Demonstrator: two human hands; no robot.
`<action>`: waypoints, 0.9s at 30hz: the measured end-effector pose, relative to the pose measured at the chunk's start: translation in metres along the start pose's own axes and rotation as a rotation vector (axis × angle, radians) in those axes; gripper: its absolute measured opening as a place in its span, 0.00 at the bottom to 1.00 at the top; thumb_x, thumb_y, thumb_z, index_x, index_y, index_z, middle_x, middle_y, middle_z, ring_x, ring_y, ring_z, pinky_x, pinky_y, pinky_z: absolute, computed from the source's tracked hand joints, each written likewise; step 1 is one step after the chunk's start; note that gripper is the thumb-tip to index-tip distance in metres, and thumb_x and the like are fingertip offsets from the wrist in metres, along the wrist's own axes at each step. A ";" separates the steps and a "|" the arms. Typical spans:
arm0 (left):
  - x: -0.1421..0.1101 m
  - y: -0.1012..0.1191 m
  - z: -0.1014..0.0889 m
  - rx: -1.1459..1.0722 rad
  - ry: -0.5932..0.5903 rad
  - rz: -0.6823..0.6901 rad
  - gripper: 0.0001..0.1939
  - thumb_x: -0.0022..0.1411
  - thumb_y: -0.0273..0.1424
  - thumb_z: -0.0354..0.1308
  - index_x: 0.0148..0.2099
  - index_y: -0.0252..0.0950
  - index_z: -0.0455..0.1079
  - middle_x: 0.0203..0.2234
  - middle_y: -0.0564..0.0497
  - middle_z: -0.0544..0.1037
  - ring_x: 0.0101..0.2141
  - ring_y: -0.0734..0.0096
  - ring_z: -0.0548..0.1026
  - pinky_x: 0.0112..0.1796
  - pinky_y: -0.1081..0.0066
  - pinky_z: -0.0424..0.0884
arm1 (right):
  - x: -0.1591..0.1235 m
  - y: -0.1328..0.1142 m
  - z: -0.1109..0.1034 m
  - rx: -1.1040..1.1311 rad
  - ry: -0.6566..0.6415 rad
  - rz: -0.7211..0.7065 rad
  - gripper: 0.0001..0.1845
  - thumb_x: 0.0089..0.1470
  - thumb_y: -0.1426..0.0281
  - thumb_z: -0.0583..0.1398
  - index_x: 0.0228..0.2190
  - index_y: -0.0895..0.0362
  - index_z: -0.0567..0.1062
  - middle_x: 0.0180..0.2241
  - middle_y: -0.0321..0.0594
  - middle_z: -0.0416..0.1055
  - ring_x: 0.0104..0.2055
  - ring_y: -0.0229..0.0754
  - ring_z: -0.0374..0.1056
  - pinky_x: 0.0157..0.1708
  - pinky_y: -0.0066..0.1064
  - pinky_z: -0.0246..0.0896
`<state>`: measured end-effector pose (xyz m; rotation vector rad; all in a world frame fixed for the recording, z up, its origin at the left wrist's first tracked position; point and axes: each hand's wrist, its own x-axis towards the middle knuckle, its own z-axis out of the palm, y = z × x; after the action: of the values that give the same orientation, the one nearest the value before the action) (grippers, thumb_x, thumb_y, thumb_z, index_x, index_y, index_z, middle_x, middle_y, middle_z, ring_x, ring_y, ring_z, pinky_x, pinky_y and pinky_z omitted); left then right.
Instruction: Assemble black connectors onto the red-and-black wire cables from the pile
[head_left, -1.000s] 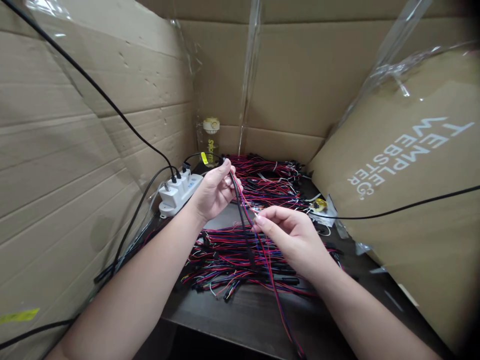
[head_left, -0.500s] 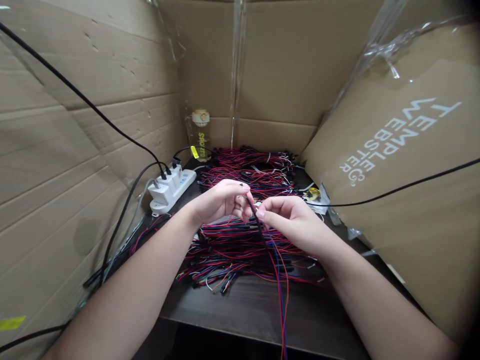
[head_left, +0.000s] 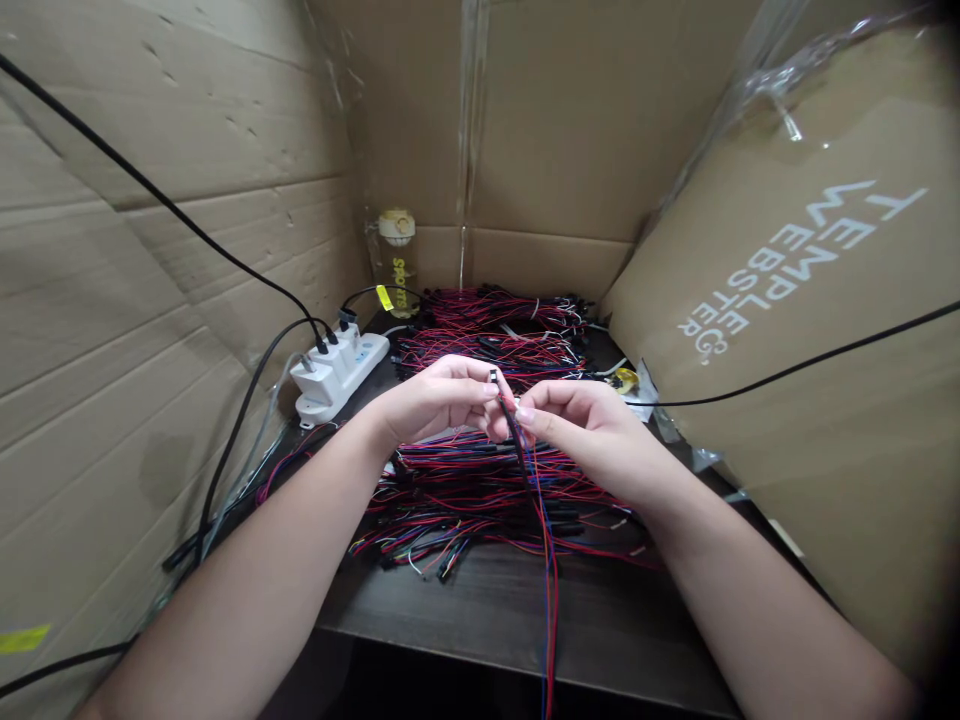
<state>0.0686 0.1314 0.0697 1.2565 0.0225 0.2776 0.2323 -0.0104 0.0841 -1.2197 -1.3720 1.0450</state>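
Note:
My left hand [head_left: 442,402] is closed, pinching a small black connector [head_left: 493,377] between thumb and fingers, its end pointing up. Close beside it, my right hand [head_left: 596,430] pinches at the wires just below the connector; its exact grip is partly hidden by the fingers. From between both hands a wire harness [head_left: 550,600] of red, blue, orange and black strands hangs down past the table's front edge. Under and behind the hands lie piles of similar wire bundles [head_left: 480,500], mostly red and black, some with black connectors and white or coloured ends.
A white power strip [head_left: 341,375] with black plugs stands at the left. A clear bottle [head_left: 397,265] with a cream lid is at the back left corner. Cardboard walls [head_left: 555,130] enclose the dark table [head_left: 480,620]. A black cable [head_left: 810,362] crosses at the right.
The connector has turned so its end face shows above my left thumb. The hanging wires have swung slightly left. Both hands stay close together.

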 end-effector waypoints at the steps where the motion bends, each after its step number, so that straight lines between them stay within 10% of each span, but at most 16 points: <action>1: 0.000 0.000 0.000 0.010 -0.001 0.011 0.13 0.58 0.34 0.69 0.39 0.27 0.78 0.27 0.45 0.81 0.29 0.70 0.81 0.35 0.72 0.76 | 0.000 0.000 0.000 -0.004 0.003 0.001 0.16 0.57 0.57 0.68 0.31 0.58 0.79 0.31 0.40 0.77 0.33 0.38 0.70 0.36 0.30 0.63; 27: 0.009 -0.001 0.007 0.499 0.330 0.049 0.22 0.59 0.41 0.68 0.24 0.33 0.65 0.19 0.52 0.75 0.22 0.78 0.72 0.26 0.76 0.67 | 0.006 0.012 0.020 -0.220 0.189 -0.032 0.16 0.55 0.56 0.68 0.31 0.58 0.82 0.31 0.42 0.80 0.33 0.44 0.73 0.35 0.35 0.66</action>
<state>0.0786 0.1268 0.0720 1.6938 0.3635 0.5433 0.2139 -0.0029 0.0703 -1.4150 -1.3787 0.7495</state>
